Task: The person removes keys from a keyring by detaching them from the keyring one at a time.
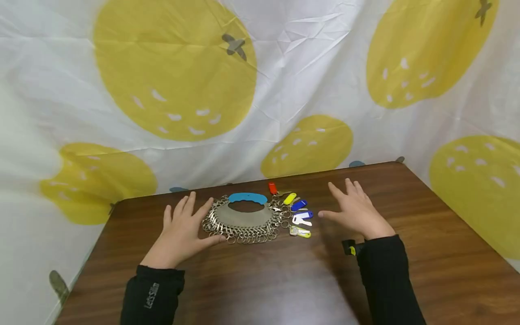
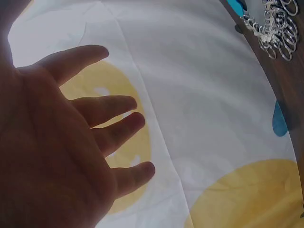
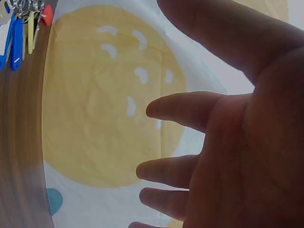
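A metal crescent key holder [image 1: 243,219] with a blue handle [image 1: 248,197] lies on the brown wooden table [image 1: 284,280], fringed with several steel rings [image 1: 248,235]. Coloured key tags [image 1: 299,212], red, yellow, blue and white, fan out at its right side. My left hand [image 1: 183,230] lies flat with spread fingers just left of the rings, thumb touching them. My right hand [image 1: 357,212] hovers spread to the right of the tags, holding nothing. In the left wrist view the left hand [image 2: 71,142] shows straight fingers, rings [image 2: 273,28] at top right. The right hand [image 3: 228,142] is likewise spread, tags [image 3: 19,33] at top left.
A white cloth with big yellow fruit prints [image 1: 174,67] hangs behind and around the table. The table's far edge [image 1: 260,180] runs just behind the key holder. A small black and yellow strap piece [image 1: 350,248] sits at my right wrist.
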{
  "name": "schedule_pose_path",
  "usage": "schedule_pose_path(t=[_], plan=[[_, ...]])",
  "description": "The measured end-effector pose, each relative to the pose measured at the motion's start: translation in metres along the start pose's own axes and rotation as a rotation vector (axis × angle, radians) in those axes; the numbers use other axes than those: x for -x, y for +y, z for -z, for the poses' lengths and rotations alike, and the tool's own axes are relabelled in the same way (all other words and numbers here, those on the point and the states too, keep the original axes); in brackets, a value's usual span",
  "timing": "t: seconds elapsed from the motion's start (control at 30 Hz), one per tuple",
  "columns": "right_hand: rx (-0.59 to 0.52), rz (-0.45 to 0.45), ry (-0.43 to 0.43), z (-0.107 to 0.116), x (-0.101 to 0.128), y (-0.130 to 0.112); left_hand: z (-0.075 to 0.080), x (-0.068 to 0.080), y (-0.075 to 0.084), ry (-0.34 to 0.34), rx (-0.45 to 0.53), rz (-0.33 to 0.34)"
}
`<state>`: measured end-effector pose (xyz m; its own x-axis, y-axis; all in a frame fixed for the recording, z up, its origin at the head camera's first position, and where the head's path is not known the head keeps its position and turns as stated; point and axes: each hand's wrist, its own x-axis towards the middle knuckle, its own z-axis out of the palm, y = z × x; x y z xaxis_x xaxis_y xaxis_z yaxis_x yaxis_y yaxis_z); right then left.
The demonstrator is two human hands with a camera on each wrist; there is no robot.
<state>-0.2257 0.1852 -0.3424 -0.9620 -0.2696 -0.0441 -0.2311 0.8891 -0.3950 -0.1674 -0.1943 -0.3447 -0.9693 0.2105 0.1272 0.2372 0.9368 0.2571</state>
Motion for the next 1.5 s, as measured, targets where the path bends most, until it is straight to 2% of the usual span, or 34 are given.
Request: schedule_pose_path(t=[0.1, 0.23, 0.4, 0.47, 0.6, 0.63, 0.7, 0.87, 0.97, 1.13, 1.2, 1.37, 1.5], plan=[[0.016, 0.025, -0.027, -0.002, -0.013, 0.004, -0.004, -0.005, -0.004, -0.001, -0.002, 0.006], [0.062, 0.065, -0.066, -0.005, -0.034, 0.008, -0.016, -0.015, -0.005, -0.05, 0.01, 0.005], [0.22, 0.131, -0.056, -0.009, -0.053, 0.014, -0.03, -0.029, -0.007, -0.103, -0.044, -0.056], [0.272, 0.168, -0.041, -0.01, -0.057, 0.016, -0.033, -0.035, -0.007, -0.086, -0.074, -0.098], [0.3, 0.231, 0.002, -0.011, -0.063, 0.025, -0.037, -0.053, -0.002, -0.026, -0.103, -0.174], [0.306, 0.253, 0.012, -0.012, -0.065, 0.027, -0.039, -0.057, -0.001, -0.028, -0.109, -0.187], [0.316, 0.284, 0.011, -0.015, -0.073, 0.031, -0.042, -0.064, 0.004, -0.072, -0.114, -0.198], [0.368, 0.337, -0.071, -0.031, -0.101, 0.034, -0.05, -0.072, 0.014, -0.276, -0.102, -0.16], [0.43, 0.391, -0.071, -0.039, -0.126, 0.025, -0.055, -0.081, 0.017, -0.325, -0.146, -0.145], [0.494, 0.519, 0.023, -0.056, -0.163, 0.007, -0.068, -0.112, 0.028, -0.285, -0.23, -0.182], [0.527, 0.528, 0.038, -0.063, -0.169, 0.008, -0.079, -0.129, 0.039, -0.261, -0.239, -0.202], [0.688, 0.502, 0.03, -0.082, -0.169, 0.03, -0.109, -0.156, 0.068, -0.205, -0.244, -0.213], [0.737, 0.495, 0.073, -0.093, -0.155, 0.051, -0.124, -0.161, 0.088, -0.172, -0.234, -0.186]])
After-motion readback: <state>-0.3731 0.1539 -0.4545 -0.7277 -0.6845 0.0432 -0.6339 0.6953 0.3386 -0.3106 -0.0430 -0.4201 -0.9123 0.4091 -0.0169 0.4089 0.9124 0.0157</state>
